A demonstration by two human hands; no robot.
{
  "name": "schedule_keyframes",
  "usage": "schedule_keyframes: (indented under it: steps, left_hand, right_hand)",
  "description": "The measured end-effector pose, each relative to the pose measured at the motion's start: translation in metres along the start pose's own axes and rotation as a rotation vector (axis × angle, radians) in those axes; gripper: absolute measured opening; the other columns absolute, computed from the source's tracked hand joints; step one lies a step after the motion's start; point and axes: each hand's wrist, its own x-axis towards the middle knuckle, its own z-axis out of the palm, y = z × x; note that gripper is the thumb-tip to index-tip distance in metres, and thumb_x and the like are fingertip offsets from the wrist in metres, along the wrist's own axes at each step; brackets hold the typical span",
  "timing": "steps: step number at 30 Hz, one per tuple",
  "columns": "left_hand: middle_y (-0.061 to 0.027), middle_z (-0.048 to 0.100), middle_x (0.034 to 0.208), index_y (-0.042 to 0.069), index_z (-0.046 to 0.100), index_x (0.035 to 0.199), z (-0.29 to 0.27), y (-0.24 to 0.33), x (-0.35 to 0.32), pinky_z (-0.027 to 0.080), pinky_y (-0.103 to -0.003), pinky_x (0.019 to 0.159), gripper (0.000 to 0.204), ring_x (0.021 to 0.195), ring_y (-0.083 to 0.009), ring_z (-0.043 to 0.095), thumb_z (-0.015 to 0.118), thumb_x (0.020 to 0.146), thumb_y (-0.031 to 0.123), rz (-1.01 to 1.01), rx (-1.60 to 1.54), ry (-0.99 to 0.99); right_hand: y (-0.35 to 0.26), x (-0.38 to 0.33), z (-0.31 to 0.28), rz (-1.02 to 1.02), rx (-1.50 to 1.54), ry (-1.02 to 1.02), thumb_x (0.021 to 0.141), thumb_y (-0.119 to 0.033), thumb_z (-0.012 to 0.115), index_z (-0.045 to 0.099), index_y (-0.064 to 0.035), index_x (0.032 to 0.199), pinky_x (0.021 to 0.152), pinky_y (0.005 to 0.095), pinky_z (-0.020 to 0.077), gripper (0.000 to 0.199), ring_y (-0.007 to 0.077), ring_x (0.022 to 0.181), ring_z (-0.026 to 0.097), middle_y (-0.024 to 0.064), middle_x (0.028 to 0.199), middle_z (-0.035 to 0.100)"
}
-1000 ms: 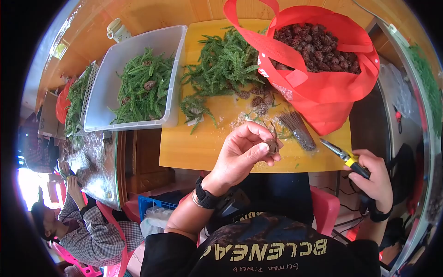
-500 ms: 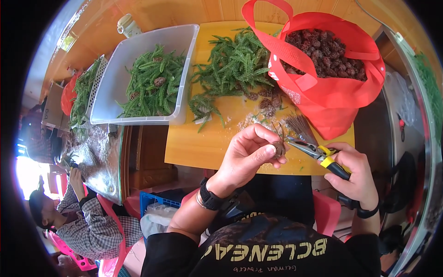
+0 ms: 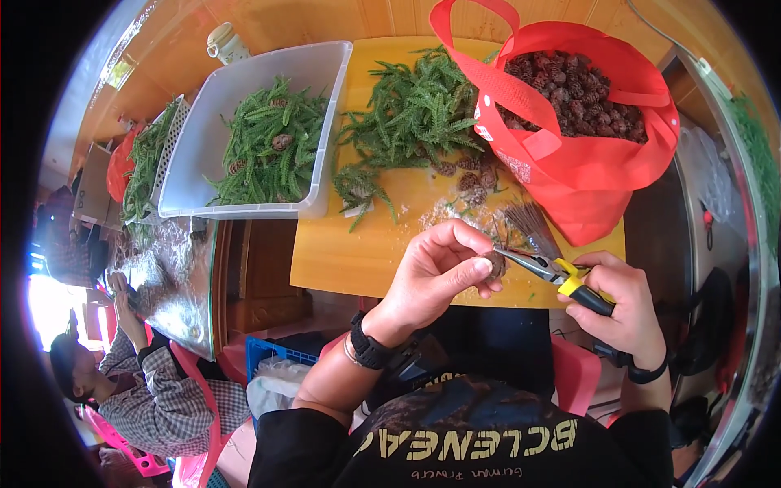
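Between the thumb and fingers of my left hand (image 3: 446,272) is a small brown pine cone (image 3: 494,265), partly hidden by the fingertips. My right hand (image 3: 620,305) is wrapped round the yellow-and-black handles of long-nose pliers (image 3: 543,264). The jaws reach left to the top of the cone, close to my left fingertips; what they grip there is too small to make out. Just beyond the pliers, a bundle of thin dark wires (image 3: 529,224) lies on the yellow table (image 3: 358,264). Several loose pine cones (image 3: 469,182) rest behind it.
A red bag (image 3: 586,183) full of pine cones stands at the back right. Green artificial sprigs (image 3: 419,106) are heaped beside it. To their left, a clear plastic bin (image 3: 244,213) holds more sprigs and cones. Another person (image 3: 154,382) sits at the far left, by a plastic-covered table.
The plier jaws have shifted slightly left and down onto the top of the cone, and my right fingers have closed in a little on the handles. My left hand has barely moved.
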Motion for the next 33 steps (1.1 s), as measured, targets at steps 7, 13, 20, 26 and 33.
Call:
schedule_keyframes:
  steps: [7,13,20,26,33]
  left_hand:
    - [-0.0083,0.058,0.087,0.002,0.051,0.095,0.001,0.001,0.000,0.051,-0.025,0.064,0.012,0.075,-0.0145,0.061,0.057,0.085,0.004,0.031,0.055,0.015]
    - [-0.0080,0.058,0.087,0.001,0.052,0.094,0.009,0.004,0.002,0.051,-0.025,0.066,0.014,0.076,-0.0141,0.060,0.060,0.082,0.002,0.116,0.198,0.086]
    - [-0.0139,0.057,0.093,-0.002,0.052,0.098,0.013,0.005,0.002,0.050,-0.026,0.066,0.018,0.074,-0.0176,0.060,0.059,0.084,0.008,0.370,0.802,0.167]
    - [-0.0064,0.060,0.087,0.000,0.054,0.096,0.007,0.016,0.006,0.050,-0.024,0.066,0.015,0.074,-0.0129,0.061,0.055,0.088,0.012,-0.165,0.025,0.168]
    - [-0.0128,0.056,0.098,-0.003,0.051,0.098,0.008,0.007,0.006,0.048,-0.028,0.076,0.024,0.088,-0.0161,0.056,0.061,0.076,-0.008,0.527,1.127,0.103]
  right_hand:
    - [-0.003,0.000,0.005,0.007,-0.024,0.041,0.063,-0.006,0.066,0.047,-0.0004,0.062,0.065,0.0352,0.0478,0.020,0.0306,0.068,0.059,0.0105,0.056,0.050]
    - [-0.001,-0.001,0.011,-0.058,-0.098,0.103,0.062,-0.005,0.067,0.045,0.0005,0.063,0.059,0.0341,0.0464,0.023,0.0337,0.071,0.059,0.0158,0.065,0.052]
    - [-0.002,-0.002,0.015,-0.002,-0.083,0.114,0.063,-0.003,0.066,0.045,0.0018,0.065,0.058,0.0326,0.0457,0.022,0.0345,0.071,0.059,0.0203,0.072,0.053]
    - [0.002,-0.002,0.016,-0.031,-0.079,0.141,0.063,-0.003,0.066,0.046,0.0022,0.066,0.059,0.0331,0.0453,0.021,0.0344,0.072,0.059,0.0196,0.070,0.053]
    - [0.001,-0.002,0.013,0.034,-0.051,0.092,0.066,-0.005,0.065,0.046,0.0024,0.066,0.058,0.0332,0.0443,0.020,0.0333,0.070,0.058,0.0190,0.070,0.053]
